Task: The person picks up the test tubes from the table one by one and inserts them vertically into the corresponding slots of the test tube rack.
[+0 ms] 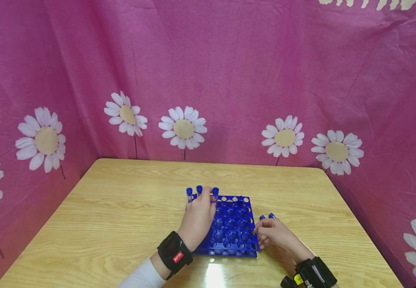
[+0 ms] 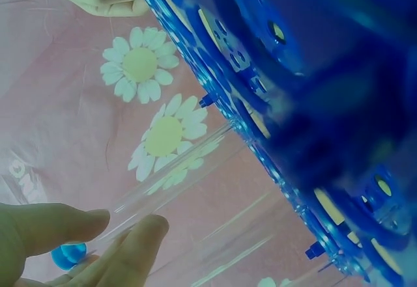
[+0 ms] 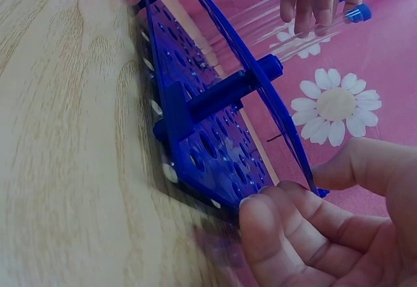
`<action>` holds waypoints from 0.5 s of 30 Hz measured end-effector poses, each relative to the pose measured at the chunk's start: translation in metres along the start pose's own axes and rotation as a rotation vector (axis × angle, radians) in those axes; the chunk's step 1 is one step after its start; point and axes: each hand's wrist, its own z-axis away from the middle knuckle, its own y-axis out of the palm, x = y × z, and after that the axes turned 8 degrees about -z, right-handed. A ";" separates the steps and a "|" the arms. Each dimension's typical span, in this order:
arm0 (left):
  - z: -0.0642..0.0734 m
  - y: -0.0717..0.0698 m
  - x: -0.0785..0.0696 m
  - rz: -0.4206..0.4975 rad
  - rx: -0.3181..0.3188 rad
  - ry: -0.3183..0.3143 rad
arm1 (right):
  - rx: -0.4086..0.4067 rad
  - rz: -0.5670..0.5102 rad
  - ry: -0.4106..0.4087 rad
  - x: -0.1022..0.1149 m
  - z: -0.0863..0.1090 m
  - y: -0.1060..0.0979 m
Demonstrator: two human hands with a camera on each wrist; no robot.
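Note:
A blue test tube rack (image 1: 232, 238) with two perforated tiers stands on the table. Clear test tubes with blue caps rise from its far left part, among them one tube (image 1: 189, 193) at the corner. My left hand (image 1: 198, 220) reaches over the rack's left side and pinches a clear test tube (image 2: 166, 176) just below its blue cap (image 2: 68, 256); the tube's lower end meets the rack's top tier. At the rack's right edge, my right hand (image 1: 274, 235) holds the top tier, thumb (image 3: 352, 166) on one side and curled fingers on the other.
Two more blue caps (image 1: 271, 215) show just beyond my right hand, their tubes mostly hidden by it. The wooden table (image 1: 128, 200) extends around the rack. A pink cloth (image 1: 229, 80) with white daisies hangs behind the table and along its sides.

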 end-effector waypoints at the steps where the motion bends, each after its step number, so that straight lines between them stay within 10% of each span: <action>1: 0.000 0.000 0.000 -0.003 0.000 -0.001 | -0.002 0.001 0.002 0.000 0.000 0.000; 15: 0.001 -0.003 0.000 0.014 0.024 -0.001 | -0.003 -0.001 0.003 -0.001 -0.001 0.000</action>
